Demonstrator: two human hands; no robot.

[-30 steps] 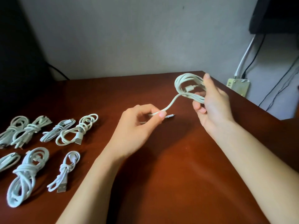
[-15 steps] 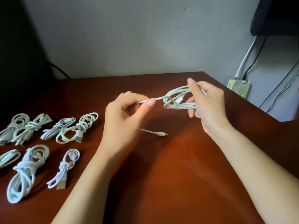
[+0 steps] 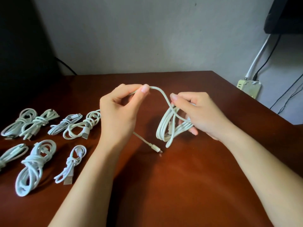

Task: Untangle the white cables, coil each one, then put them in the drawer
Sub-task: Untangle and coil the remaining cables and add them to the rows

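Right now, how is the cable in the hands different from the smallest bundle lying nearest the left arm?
The held cable is up in the air, pinched by the left hand and gripped by the right hand; the small bundle lies untouched on the table. The held cable's loops are loose, with a tail hanging down to its plug; the small bundle is wrapped tight round its middle. Both are white cables.

Two bare forearms come in from seven and four o'clock. The left hand (image 3: 118,115) and right hand (image 3: 206,115) are slim, with short, rounded, glossy fingernails.
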